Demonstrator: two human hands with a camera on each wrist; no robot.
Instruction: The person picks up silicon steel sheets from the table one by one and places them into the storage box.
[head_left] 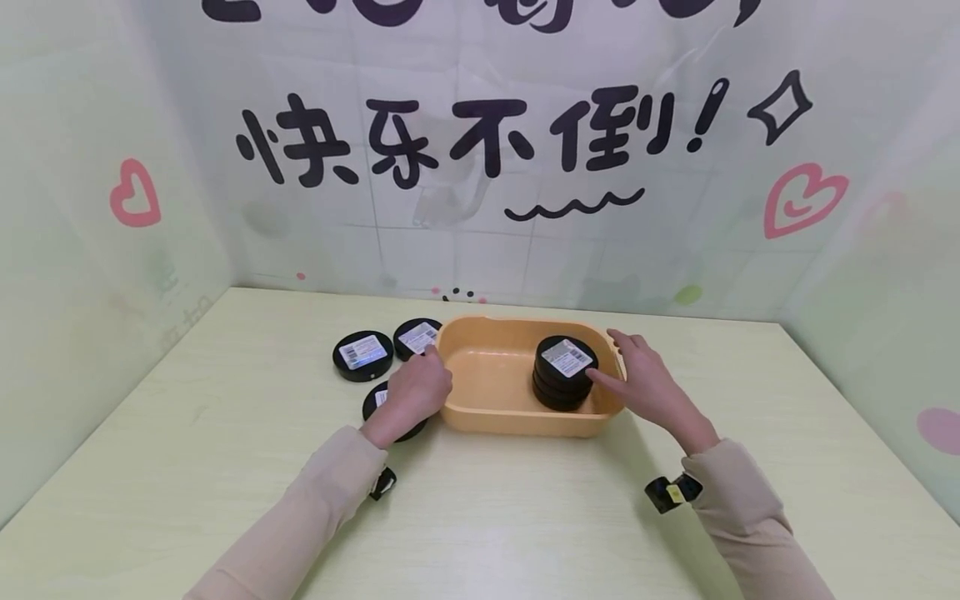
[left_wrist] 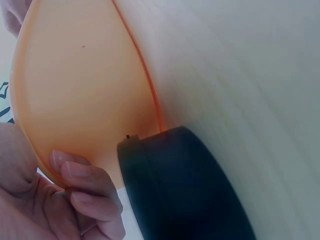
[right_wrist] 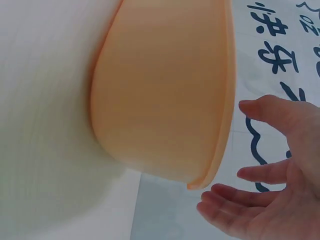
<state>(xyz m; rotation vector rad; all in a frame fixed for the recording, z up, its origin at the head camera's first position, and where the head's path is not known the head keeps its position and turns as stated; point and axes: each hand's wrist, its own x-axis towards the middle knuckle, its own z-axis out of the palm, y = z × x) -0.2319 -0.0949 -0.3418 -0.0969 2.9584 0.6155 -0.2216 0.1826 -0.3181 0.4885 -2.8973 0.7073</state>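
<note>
An orange plastic basin sits on the table, and my left hand grips its left rim. In the left wrist view the curled fingers lie against the basin's outer wall, with the thumb over the rim. My right hand is at the basin's right end, fingers spread and apart from the rim in the right wrist view. Inside the basin, at the right, stands a stack of black round discs with a white label on top. One black disc lies partly hidden under the left hand and wrist.
Two more labelled black discs, one at the far left and one beside the basin's back left corner, lie flat on the pale table. A printed white curtain closes off the back and both sides.
</note>
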